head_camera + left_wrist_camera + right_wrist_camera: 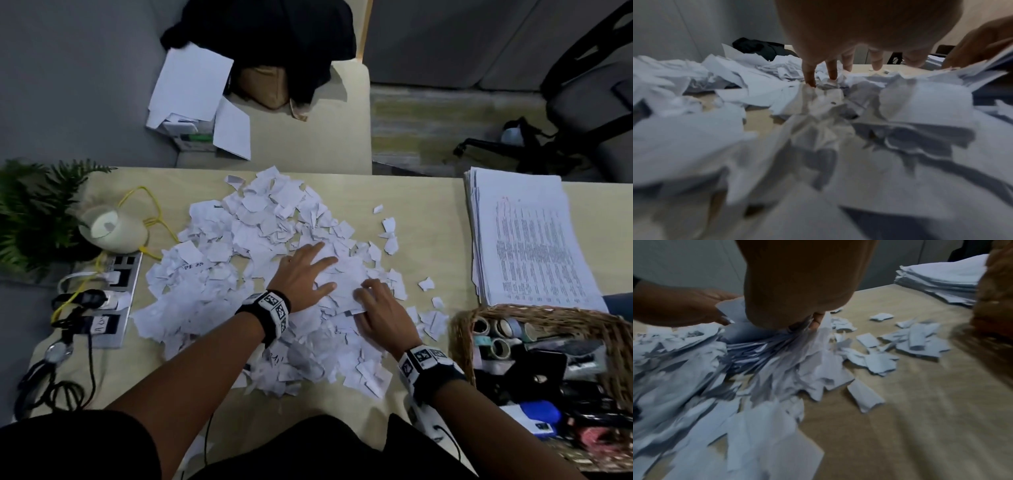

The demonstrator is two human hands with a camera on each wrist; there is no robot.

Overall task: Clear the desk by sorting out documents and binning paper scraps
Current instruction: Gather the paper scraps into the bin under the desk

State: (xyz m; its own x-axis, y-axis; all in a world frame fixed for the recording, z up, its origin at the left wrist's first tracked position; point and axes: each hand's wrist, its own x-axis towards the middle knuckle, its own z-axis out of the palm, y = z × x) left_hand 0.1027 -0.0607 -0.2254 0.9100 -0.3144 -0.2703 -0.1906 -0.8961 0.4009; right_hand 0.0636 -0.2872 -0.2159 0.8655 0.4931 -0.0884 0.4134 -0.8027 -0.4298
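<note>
A big heap of torn white paper scraps (pixel 260 246) covers the middle of the beige desk (pixel 428 212). My left hand (pixel 318 270) lies flat on the heap with fingers spread, pressing the paper down; its fingertips (pixel 810 81) touch the scraps. Just to its right, my right hand (pixel 368 296) curls its fingers round the edge of a bundle of larger sheets (pixel 342 281) buried in the heap. In the right wrist view, that hand's fingers (pixel 816 319) grip the layered sheet edges (pixel 756 350). A neat stack of printed documents (pixel 524 240) lies at the desk's right end.
A wicker basket (pixel 459 329) of tape rolls and stationery stands at front right. A power strip (pixel 116 298) with cables, a potted plant (pixel 113 228) and a watch sit at left. Loose scraps (pixel 390 233) dot the desk. A seat (pixel 308 137) beyond holds papers and a bag.
</note>
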